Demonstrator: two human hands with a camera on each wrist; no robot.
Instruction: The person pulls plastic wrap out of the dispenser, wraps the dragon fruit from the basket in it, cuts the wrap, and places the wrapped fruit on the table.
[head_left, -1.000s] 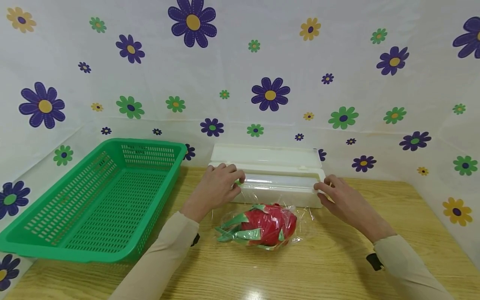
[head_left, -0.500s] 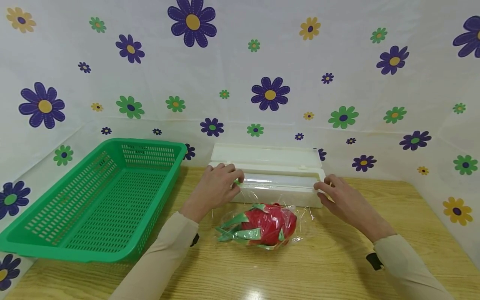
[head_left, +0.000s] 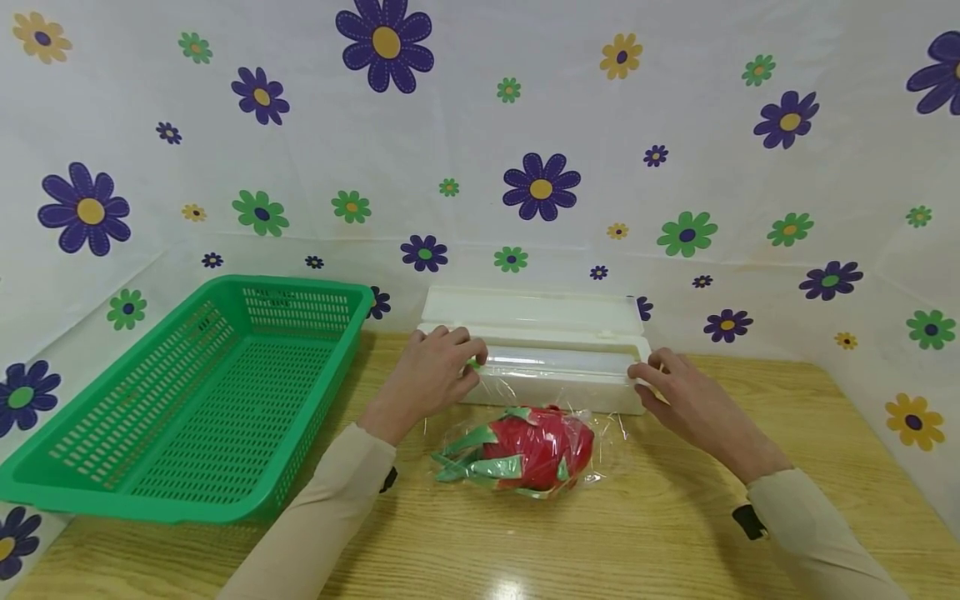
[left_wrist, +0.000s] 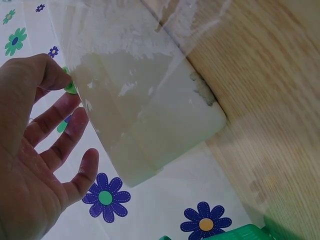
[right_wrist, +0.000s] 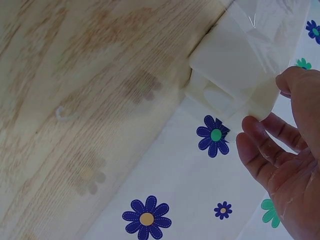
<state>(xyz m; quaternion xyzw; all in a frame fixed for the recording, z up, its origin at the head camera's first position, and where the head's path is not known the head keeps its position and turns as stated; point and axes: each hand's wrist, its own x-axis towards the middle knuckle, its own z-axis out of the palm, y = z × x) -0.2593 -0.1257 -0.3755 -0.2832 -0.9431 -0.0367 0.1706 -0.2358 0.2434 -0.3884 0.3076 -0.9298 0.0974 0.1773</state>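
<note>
A white cling film box point(head_left: 562, 393) lies along the back of the table, its lid point(head_left: 536, 310) raised, with a roll of film point(head_left: 558, 360) inside. My left hand point(head_left: 431, 379) is at the box's left part; thumb and index finger pinch a small green slide cutter point(left_wrist: 70, 86) on the front top edge. At the other end, my right hand point(head_left: 686, 404) grips the box's corner, thumb at the front edge, fingers by the end wall point(right_wrist: 265, 95). Clear film hangs down the box's front. Just before it lies a red dragon fruit point(head_left: 536, 450) with green tips, under crinkled clear film.
A large green plastic basket point(head_left: 273, 492) stands on the left of the wooden table point(head_left: 600, 550). Behind the box rises a white flowered cloth backdrop point(head_left: 465, 125), which also runs along both sides.
</note>
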